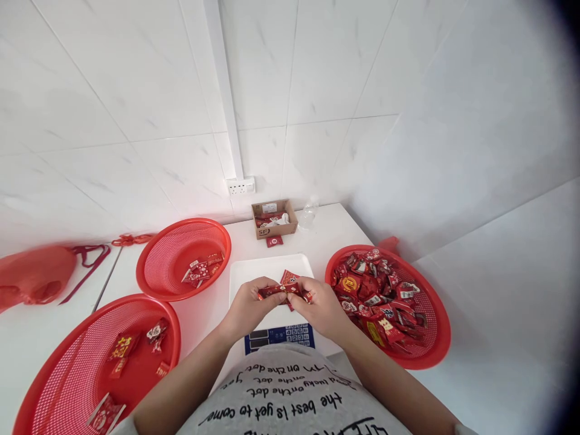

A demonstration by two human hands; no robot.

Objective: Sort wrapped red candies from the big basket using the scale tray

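Left hand and right hand together at frame centre, both pinching red candy wrappers over white scale.

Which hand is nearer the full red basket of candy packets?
Right. The right hand is just beside the full red basket, near its left rim. The left hand is farther off, over the white scale, both pinching a red candy packet.

A small packing or sorting corner, by the look of it: a white surface in a white-tiled corner. A weighing scale sits at its middle, red mesh baskets of wrapped sweets on both sides, and behind it a cardboard box below a wall socket.
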